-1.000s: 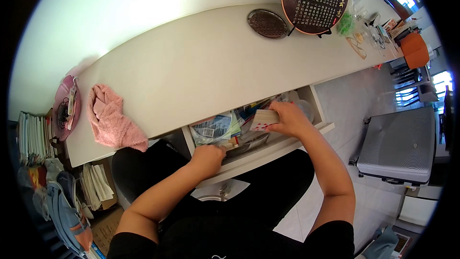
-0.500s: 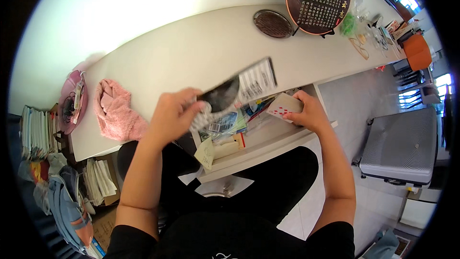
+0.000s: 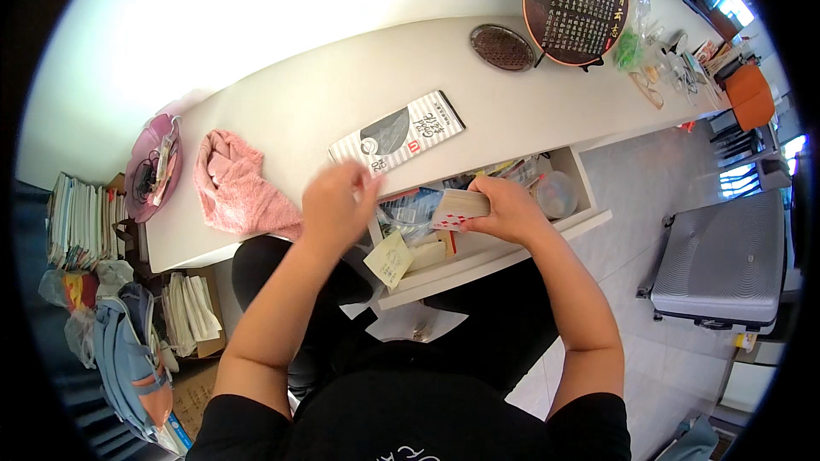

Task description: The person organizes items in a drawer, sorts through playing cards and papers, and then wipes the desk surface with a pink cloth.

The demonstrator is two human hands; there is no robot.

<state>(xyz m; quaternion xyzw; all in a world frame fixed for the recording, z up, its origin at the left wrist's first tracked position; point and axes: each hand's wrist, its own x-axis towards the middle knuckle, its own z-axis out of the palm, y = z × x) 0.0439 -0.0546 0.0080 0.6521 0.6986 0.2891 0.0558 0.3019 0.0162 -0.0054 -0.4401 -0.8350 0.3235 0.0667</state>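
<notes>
My left hand (image 3: pixel 340 209) is over the desk's front edge, slightly blurred, its thumb and fingers apart with nothing between them. Just beyond its fingertips a flat white striped package (image 3: pixel 430 122) with a dark grey window lies aslant on the desk. My right hand (image 3: pixel 506 209) grips a thick deck of playing cards (image 3: pixel 464 202) above the open drawer (image 3: pixel 487 269). Red marks show on the deck's front card. Under the hand lie plastic packets (image 3: pixel 412 212) and other small items, partly hidden. A yellow paper note (image 3: pixel 389 259) hangs over the drawer's left front corner.
A pink fluffy cloth (image 3: pixel 235 188) and a pink basin (image 3: pixel 155 166) lie at the desk's left. A round plaque (image 3: pixel 574 4) and a dark oval tray (image 3: pixel 502 47) stand at the back right. A clear round container (image 3: pixel 557 194) sits in the drawer. A grey suitcase (image 3: pixel 720 260) is on the floor.
The striped package has been laid on the desk and let go by my left hand. My right hand has moved left with the deck, uncovering the round container in the drawer.
</notes>
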